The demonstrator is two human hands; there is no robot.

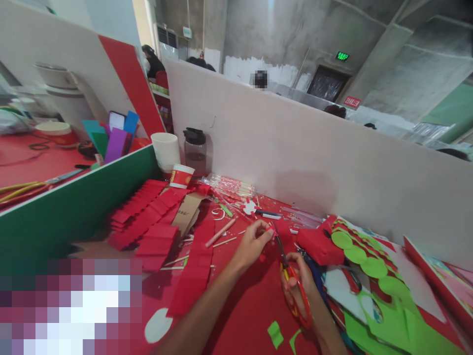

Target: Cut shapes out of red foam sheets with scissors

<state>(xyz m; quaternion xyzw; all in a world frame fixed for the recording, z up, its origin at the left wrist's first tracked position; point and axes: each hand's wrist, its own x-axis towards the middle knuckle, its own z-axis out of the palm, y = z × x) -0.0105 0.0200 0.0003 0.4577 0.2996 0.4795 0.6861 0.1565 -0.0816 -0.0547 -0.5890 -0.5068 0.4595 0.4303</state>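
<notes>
My left hand [254, 241] pinches a small piece of red paper [271, 230] between thumb and fingertips. In my right hand [301, 281] is a pair of scissors [290, 276] with red and yellow handles. Their dark blades point up and away from me, and the tips reach the red paper; whether they touch or cut it I cannot tell. Below my right hand, green paper scraps [275, 335] lie on the red table top [240, 320]. Just beyond my left hand is a white round cutout with red marks [250, 206].
Folded red paper strips [155, 246] are heaped at the left, near paper cups [182, 176] and a dark-lidded bottle [195, 150]. Green paper discs [374, 267] and sheets lie at the right. A white partition [295, 148] stands behind, a green one [92, 207] at the left.
</notes>
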